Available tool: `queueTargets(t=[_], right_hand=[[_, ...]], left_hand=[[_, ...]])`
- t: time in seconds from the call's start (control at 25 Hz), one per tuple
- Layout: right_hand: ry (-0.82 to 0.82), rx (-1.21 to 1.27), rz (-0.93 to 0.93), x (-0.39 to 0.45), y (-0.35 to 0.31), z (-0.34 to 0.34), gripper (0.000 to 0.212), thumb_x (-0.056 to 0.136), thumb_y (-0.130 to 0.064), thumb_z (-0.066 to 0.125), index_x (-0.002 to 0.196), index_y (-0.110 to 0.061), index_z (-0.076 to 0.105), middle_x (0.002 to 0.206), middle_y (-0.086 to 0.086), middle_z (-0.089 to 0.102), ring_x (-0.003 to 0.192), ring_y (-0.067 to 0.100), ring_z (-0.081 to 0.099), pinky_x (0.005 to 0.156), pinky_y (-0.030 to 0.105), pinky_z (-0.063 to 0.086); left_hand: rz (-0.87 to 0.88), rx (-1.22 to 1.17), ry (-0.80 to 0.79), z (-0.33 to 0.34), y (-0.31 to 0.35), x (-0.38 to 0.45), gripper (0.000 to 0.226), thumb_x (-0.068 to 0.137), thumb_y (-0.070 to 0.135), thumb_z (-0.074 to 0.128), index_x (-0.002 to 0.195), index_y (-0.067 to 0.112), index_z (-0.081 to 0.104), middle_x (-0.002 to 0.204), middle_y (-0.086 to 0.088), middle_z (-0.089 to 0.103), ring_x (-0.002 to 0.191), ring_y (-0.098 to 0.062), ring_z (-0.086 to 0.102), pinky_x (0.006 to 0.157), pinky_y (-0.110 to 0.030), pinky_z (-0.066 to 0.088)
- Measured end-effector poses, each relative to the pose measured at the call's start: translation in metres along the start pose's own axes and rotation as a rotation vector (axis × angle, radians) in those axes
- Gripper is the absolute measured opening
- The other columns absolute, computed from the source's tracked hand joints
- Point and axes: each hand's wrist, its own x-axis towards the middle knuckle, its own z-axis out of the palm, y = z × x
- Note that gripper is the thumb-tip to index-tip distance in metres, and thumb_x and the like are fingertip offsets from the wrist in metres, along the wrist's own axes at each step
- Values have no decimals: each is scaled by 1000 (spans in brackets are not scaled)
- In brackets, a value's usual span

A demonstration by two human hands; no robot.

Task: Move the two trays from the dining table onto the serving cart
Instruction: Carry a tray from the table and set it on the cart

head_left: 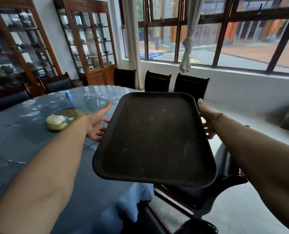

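A dark rectangular tray [154, 139] hangs in the air over the table's right edge and a chair, slightly tilted. My right hand [208, 120] grips its far right rim, thumb on top and fingers underneath. My left hand [96, 124] is at the tray's left rim with palm up, thumb spread wide and fingertips reaching the rim's underside; I cannot tell whether they bear any weight. The tray's top is bare. No second tray and no serving cart are in view.
The round dining table [30, 141] with a blue cloth under clear plastic carries a bottle [68, 97] and a yellowish dish with tissue [56, 122]. Dark chairs [191, 85] ring it, one directly under the tray [208, 195]. Glass cabinets [91, 41] line the left wall; windows lie ahead.
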Motion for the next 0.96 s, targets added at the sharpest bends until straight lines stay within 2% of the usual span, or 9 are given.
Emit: queueTargets(t=[0.16,0.24,0.32,0.4,0.48,0.6,0.72,0.8,0.96], right_hand=[[32,6,16,-27,17,-35,87,79,-89,20,106,-17,61,94,7,58,80,22,54,64,31,38],[73,27,16,-36,25,-56,87,81,-87,21,107,-14,61,95,9,58,89,23,57,77,32,43],[117,61,8,-41,34,-80,88,88,-80,17,120,-9,58,94,10,55,98,26,55,88,32,41],[148,82,24,-49,45,-106,91,89,-79,15,134,-11,55,91,9,52,90,23,51,77,30,39],[179,112,68,-60,63,-132,94,84,-85,17,137,-17,53,98,9,52,92,23,49,78,34,37],[250,167,85,-81,96,-178,94,80,-88,19,132,-18,57,112,12,54,101,26,50,88,38,36],[346,242,98,-112,130,-227,92,75,-92,21,112,-19,62,115,13,57,100,26,52,90,38,38],[408,283,98,-136,157,-259,90,73,-94,22,103,-18,61,110,11,58,96,25,52,85,36,40],[525,352,121,-199,218,-318,85,77,-91,21,99,-18,60,95,12,56,80,24,51,68,32,37]], left_hand=[[16,49,-116,20,13,-14,108,63,99,35,131,17,52,114,-18,63,96,-28,61,73,-35,52],[36,92,-162,35,24,-15,110,62,100,36,132,16,54,117,-19,64,101,-29,61,77,-36,52],[54,138,-213,54,36,-16,111,63,99,36,133,16,55,113,-17,66,97,-28,62,76,-34,53],[77,170,-263,78,47,-16,110,64,99,36,133,15,56,109,-17,68,94,-27,63,75,-34,54],[103,217,-305,105,58,-17,109,64,98,37,131,14,56,100,-16,71,87,-27,65,73,-33,55],[125,283,-397,155,73,-21,112,62,98,41,130,11,54,90,-15,68,76,-26,64,72,-33,54],[162,370,-477,215,86,-32,105,62,98,39,119,11,57,88,-15,68,74,-26,66,72,-33,55],[173,421,-523,259,90,-43,101,63,98,38,112,12,56,84,-15,68,70,-26,66,70,-33,56],[211,535,-630,350,90,-75,104,62,98,40,120,12,55,88,-16,67,70,-27,66,70,-36,56]])
